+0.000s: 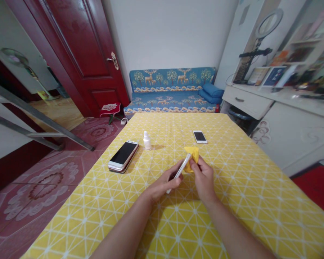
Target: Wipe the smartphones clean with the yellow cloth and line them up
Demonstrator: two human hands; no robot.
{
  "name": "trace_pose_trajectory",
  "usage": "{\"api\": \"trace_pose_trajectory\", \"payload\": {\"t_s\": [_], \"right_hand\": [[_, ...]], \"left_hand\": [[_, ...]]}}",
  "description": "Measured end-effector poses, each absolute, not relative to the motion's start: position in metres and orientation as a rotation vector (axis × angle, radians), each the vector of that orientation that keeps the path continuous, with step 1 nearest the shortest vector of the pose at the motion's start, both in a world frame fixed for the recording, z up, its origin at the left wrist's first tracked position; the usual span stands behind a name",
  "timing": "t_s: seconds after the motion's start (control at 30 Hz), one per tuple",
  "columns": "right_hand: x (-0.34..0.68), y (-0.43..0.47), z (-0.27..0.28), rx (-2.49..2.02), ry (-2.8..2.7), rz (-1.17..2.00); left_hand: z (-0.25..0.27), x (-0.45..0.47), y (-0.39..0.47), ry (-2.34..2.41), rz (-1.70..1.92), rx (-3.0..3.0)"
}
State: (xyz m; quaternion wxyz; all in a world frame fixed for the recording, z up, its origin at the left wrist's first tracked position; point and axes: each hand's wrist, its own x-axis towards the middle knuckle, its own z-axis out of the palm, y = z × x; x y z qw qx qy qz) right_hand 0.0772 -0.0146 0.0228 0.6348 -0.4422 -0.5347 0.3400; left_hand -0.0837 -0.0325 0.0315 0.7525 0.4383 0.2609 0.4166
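My left hand (167,181) is closed around a phone (181,169), tilted so that mainly its pale edge shows. In my right hand (204,176) a yellow cloth (191,154) is pinched between thumb and fingers, and it touches the phone's upper end. Both hands are above the yellow patterned tablecloth (176,223). To the left lie stacked phones (123,156), the top one white-framed with a dark screen. Beside them a small white bottle (147,141) stands upright. A smaller white phone (199,137) lies flat, farther off to the right.
Beyond the table's far edge is a blue patterned sofa (167,97). A white cabinet (294,133) stands at the right, with a ring light (279,15) on top. On the left are a metal ladder-like frame (47,124), a small red stool (110,109) and a red door (78,39).
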Motion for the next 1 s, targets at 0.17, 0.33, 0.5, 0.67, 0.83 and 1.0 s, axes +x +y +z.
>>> {"api": "trace_pose_trajectory", "payload": {"t_s": [0.17, 0.33, 0.5, 0.67, 0.83, 1.0], "right_hand": [[0.077, -0.013, 0.025, -1.061, -1.399, 0.549], [0.080, -0.009, 0.019, -1.173, -1.440, 0.447], [0.079, -0.013, 0.022, -1.161, -1.549, 0.224], [0.075, -0.017, 0.019, -1.081, -1.727, 0.140], [0.070, -0.022, 0.017, -0.992, -1.844, 0.175], [0.058, -0.033, 0.022, -0.908, -1.961, 0.174]], "left_hand": [[0.029, -0.084, -0.032, 0.549, 0.822, 0.999], [0.027, -0.081, -0.029, 0.518, 0.807, 0.866], [0.024, -0.074, -0.029, 0.514, 0.807, 0.813], [0.016, -0.069, -0.028, 0.651, 0.808, 0.944], [0.009, -0.071, -0.027, 0.727, 0.879, 0.948], [0.007, -0.072, -0.024, 0.686, 1.077, 0.802]]}}
